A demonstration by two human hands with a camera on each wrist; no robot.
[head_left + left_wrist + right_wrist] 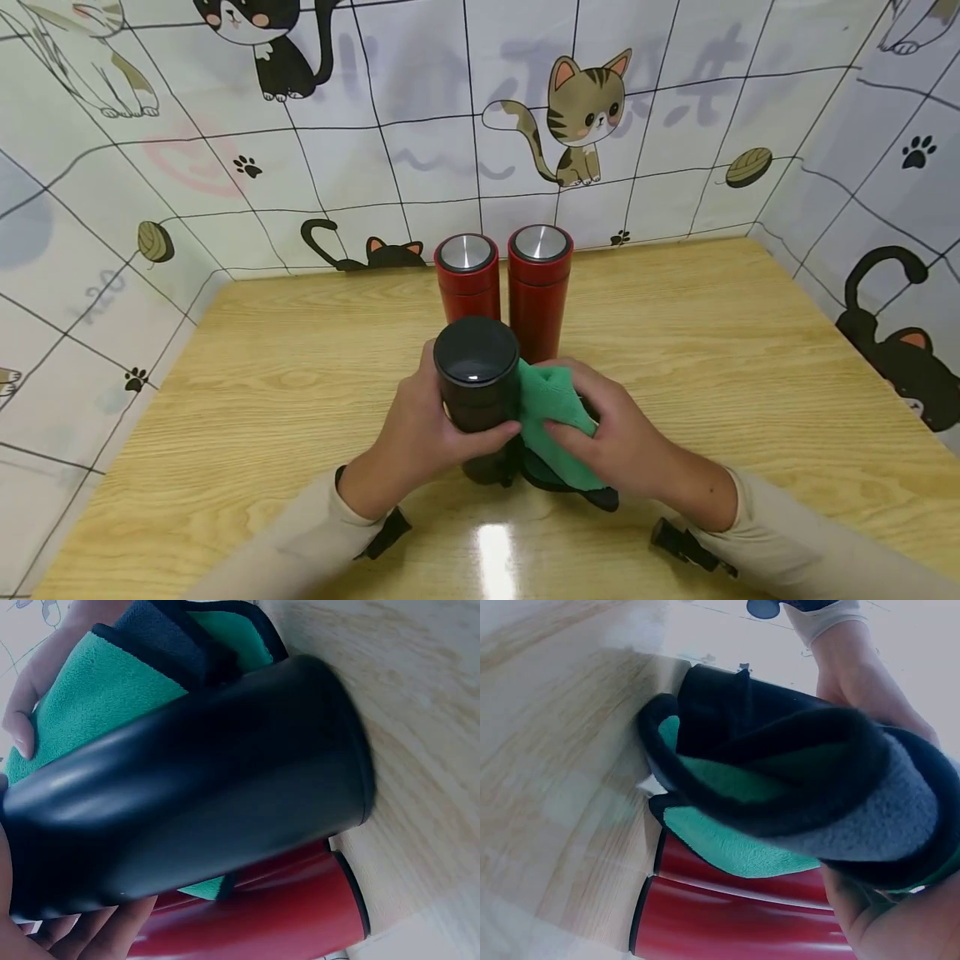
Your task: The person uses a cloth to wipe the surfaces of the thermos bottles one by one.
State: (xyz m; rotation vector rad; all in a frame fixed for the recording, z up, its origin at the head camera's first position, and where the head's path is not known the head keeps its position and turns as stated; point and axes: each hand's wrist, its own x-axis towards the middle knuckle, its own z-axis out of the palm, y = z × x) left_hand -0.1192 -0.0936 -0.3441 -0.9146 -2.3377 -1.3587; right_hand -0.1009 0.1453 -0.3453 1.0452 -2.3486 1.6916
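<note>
My left hand (420,425) grips a black thermos flask (480,354) around its upper body, thumb across the near side. The flask stands roughly upright, its base close to the table in the left wrist view. A green microfiber cloth (557,417) with a dark edging and a grey-blue reverse is bunched in my right hand (626,437). That hand pinches the cloth between thumb and fingers and holds it against the flask's right side. Folds of the cloth (742,847) hang loosely low beside the flask in the right wrist view.
Two red thermos flasks with silver-topped lids, one on the left (468,279) and one on the right (542,287), stand side by side just behind the black one. The wood-grain table (300,358) meets walls covered in cat-print sheeting (435,158) at the back and sides.
</note>
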